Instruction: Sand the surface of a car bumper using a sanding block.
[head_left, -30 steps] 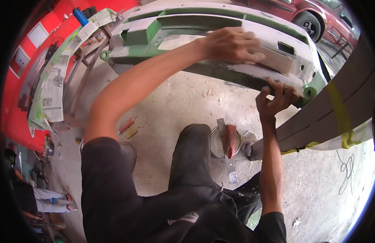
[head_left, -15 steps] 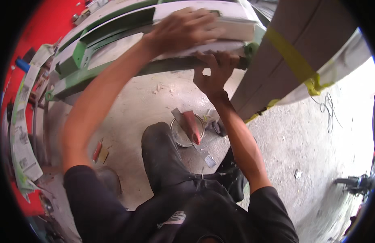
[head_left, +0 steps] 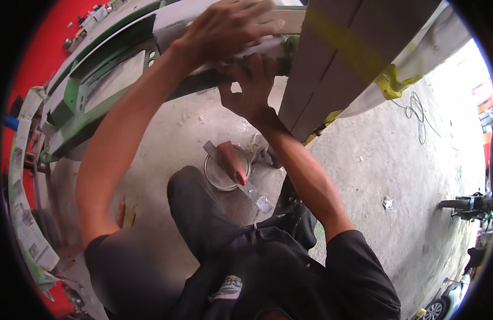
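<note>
My left hand (head_left: 230,31) is over the pale upper face of a green-and-white metal frame (head_left: 94,122), fingers stretched out and smeared by motion. Nothing shows in its grasp, though its underside is hidden. Lower down, my right hand (head_left: 249,88) is at the frame's dark near edge, its fingers spread with the thumb apart. Whether the fingertips press on the edge or the pale face is hard to see. Between my knees stands a round tin (head_left: 208,178). A red tapered piece (head_left: 231,161) and a flat grey blade (head_left: 257,198) lie across its top.
Right of my hands leans a large grey panel (head_left: 332,64) with yellow tape (head_left: 390,82). Newsprint masking (head_left: 30,229) hangs at the left. On the floor are a thin cable (head_left: 417,120), a crumpled scrap (head_left: 387,202) and a red tool (head_left: 121,213). A motorbike (head_left: 470,205) stands far right.
The whole view has shifted, so frame, tin and panel appear further left and higher. Both hands remain at the frame, the left still blurred and the right with fingers more spread.
</note>
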Demonstrator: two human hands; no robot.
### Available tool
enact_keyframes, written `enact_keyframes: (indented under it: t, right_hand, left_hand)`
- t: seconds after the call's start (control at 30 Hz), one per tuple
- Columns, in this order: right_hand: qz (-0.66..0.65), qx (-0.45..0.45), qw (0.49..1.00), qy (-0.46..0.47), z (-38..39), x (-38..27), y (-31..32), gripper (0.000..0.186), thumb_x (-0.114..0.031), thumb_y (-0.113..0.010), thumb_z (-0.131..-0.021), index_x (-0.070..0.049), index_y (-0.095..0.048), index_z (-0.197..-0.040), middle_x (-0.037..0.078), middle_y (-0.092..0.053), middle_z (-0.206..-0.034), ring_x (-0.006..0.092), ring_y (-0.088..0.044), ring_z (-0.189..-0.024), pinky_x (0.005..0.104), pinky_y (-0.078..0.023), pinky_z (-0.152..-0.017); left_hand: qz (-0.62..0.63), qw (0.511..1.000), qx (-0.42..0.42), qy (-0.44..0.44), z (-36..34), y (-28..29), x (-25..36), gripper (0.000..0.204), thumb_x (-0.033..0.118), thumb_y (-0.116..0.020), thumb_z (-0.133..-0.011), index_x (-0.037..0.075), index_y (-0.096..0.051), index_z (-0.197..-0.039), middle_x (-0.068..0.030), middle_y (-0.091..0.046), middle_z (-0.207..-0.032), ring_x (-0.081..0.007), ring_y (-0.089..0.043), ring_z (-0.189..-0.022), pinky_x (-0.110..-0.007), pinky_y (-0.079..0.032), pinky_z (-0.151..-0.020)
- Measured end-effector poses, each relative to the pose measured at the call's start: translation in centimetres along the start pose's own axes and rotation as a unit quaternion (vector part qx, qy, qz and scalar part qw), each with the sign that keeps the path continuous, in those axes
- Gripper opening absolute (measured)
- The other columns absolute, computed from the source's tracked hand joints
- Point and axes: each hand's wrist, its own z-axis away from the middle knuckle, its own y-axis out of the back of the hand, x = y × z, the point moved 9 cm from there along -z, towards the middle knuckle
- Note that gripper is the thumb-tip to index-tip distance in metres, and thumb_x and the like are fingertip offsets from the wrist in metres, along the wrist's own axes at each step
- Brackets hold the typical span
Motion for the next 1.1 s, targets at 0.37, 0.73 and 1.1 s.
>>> enact_keyframes:
  t: [0.37, 0.73, 1.1]
  right_hand:
    - [0.027, -0.041, 0.999, -0.019, 0.8, -0.6, -2.0, 0.031, -0.024, -0.070, -0.069, -0.025, -0.070, -0.100, 0.005, -0.055, -0.094, 0.0292, -0.049, -0.094, 0.0472, -0.036, -0.084]
    - [0.016, -0.022, 0.999, -0.025, 0.4, -0.4, -1.6, 0.028, -0.021, -0.064, -0.072, -0.020, -0.069, -0.099, 0.002, -0.061, -0.097, 0.0276, -0.050, -0.097, 0.0482, -0.034, -0.088]
    - [0.027, 0.004, 1.000, -0.014, 0.1, -1.1, -1.5, 0.028, -0.031, -0.069, -0.073, -0.020, -0.070, -0.099, 0.005, -0.058, -0.092, 0.0270, -0.055, -0.086, 0.0430, -0.037, -0.080]
  left_hand:
    - [-0.006, 0.999, -0.010, -0.030, 2.2, 1.6, -0.4, 0.036, 0.026, -0.074, -0.088, 0.021, -0.071, -0.123, -0.0123, -0.060, -0.103, -0.0287, -0.064, -0.091, -0.042, -0.055, -0.080]
    - [-0.026, 0.999, 0.025, -0.004, 3.8, 2.9, -1.7, 0.041, 0.027, -0.079, -0.084, 0.022, -0.072, -0.124, -0.0078, -0.059, -0.095, -0.0239, -0.064, -0.085, -0.037, -0.057, -0.074]
    - [-0.091, 0.996, -0.015, 0.002, 9.0, 5.5, -3.3, 0.035, 0.032, -0.074, -0.089, 0.025, -0.073, -0.123, -0.0068, -0.063, -0.099, -0.0215, -0.067, -0.093, -0.035, -0.057, -0.074]
